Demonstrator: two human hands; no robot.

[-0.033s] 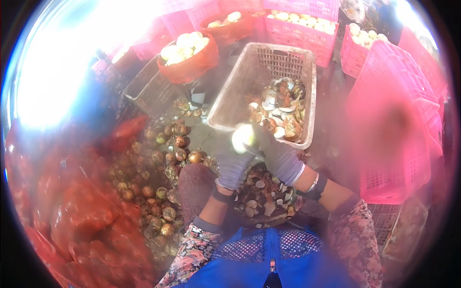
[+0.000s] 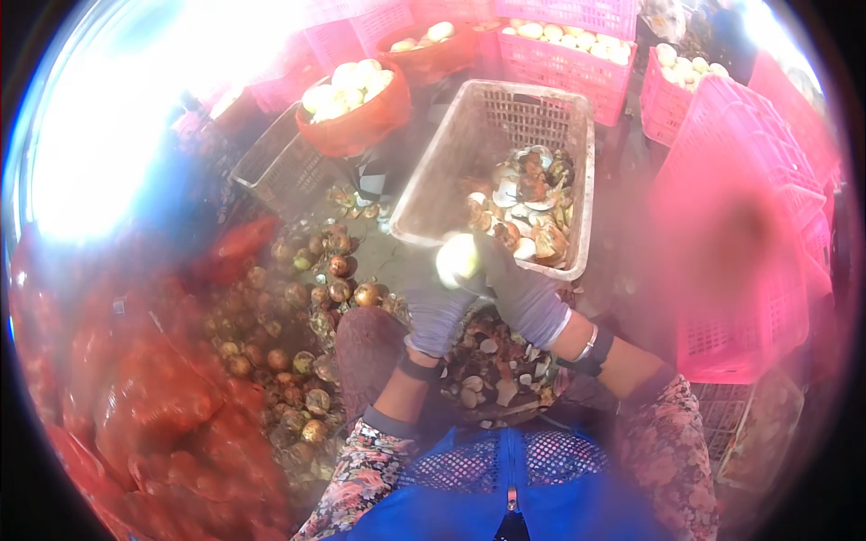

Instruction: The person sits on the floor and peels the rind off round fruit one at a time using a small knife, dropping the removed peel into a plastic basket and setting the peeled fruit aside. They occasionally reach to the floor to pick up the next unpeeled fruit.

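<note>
A pale peeled onion (image 2: 456, 259) sits between both my gloved hands, just in front of the near rim of a grey plastic crate (image 2: 487, 117). My left hand (image 2: 433, 314) grips it from below. My right hand (image 2: 525, 293) closes on it from the right side. The crate holds onion skins and trimmings (image 2: 528, 203) at its near end. Brown unpeeled onions (image 2: 307, 307) lie heaped on the floor to my left. Peel scraps (image 2: 492, 370) lie below my hands.
Red mesh sacks (image 2: 162, 397) fill the left side. A red sack of peeled onions (image 2: 347, 99) and pink crates (image 2: 559, 45) of peeled onions stand at the back. More pink crates (image 2: 749, 225) are stacked on the right. Glare washes out the upper left.
</note>
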